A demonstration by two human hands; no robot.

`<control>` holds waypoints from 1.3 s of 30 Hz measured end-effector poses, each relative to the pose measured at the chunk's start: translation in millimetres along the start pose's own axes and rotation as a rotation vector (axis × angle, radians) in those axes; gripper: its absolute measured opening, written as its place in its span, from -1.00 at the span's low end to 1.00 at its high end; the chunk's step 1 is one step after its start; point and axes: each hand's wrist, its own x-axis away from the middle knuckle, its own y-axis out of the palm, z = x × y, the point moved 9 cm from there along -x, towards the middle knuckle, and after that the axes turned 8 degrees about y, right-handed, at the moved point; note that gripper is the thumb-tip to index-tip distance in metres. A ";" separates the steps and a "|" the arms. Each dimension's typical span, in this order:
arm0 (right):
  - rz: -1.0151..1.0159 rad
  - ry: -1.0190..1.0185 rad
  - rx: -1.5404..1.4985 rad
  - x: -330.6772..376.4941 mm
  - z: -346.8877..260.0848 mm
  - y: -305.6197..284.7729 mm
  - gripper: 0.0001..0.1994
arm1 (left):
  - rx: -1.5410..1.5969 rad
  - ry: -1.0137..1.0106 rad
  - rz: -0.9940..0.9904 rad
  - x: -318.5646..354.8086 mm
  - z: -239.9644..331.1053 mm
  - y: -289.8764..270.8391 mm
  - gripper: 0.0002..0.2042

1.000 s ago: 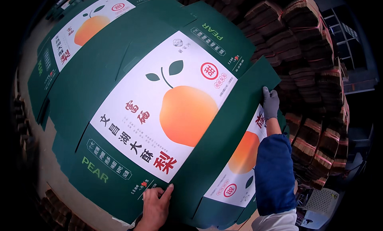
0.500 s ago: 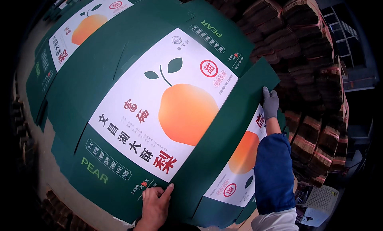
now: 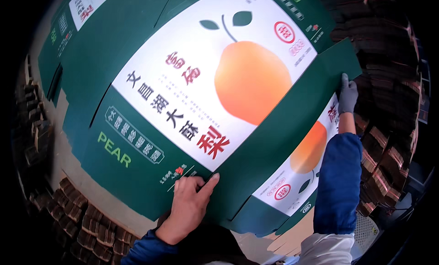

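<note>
A large flat green carton blank (image 3: 137,105) with a white panel and an orange fruit picture fills the view. My bare left hand (image 3: 190,205) grips its near edge, thumb on top of the sheet. My right hand (image 3: 347,95), in a grey glove, holds the sheet's far right edge by a green flap. Under it lies another flat carton (image 3: 297,169) of the same print, partly covered by the top sheet and by my blue right sleeve.
More printed green blanks (image 3: 68,31) lie at the upper left. Stacks of bundled brown cardboard (image 3: 388,109) rise along the right side, and further bundles (image 3: 77,219) sit at the lower left. A bare pale surface (image 3: 64,164) shows beside the sheet.
The top carton sheet has come up closer to my head and now looks much larger. Both hands keep their hold on its edges.
</note>
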 end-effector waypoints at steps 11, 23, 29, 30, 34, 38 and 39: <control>0.067 0.031 0.087 13.2 -23.8 -8.2 -0.51 | -0.044 -0.009 -0.001 -8.6 17.3 -5.6 -0.52; 0.049 0.025 0.050 10.0 -17.4 0.7 -0.50 | -0.073 0.000 0.013 -6.0 16.7 -6.4 -0.52; 0.023 0.064 0.081 13.9 -24.0 5.6 -0.49 | -0.091 -0.006 0.010 -4.9 15.0 -4.9 -0.51; 0.020 0.071 0.104 14.0 -23.8 5.9 -0.49 | -0.092 -0.011 0.006 -5.0 15.0 -4.6 -0.51; 0.019 0.095 0.188 12.7 -18.8 9.2 -0.48 | -0.100 -0.008 -0.003 -5.8 15.2 -2.2 -0.52; 0.017 0.156 0.198 14.4 -18.1 11.9 -0.48 | -0.091 0.024 -0.055 -11.5 26.0 -8.4 -0.59; 0.012 0.166 0.195 16.0 -19.2 13.1 -0.48 | -0.092 0.039 -0.042 -11.8 28.5 -9.4 -0.59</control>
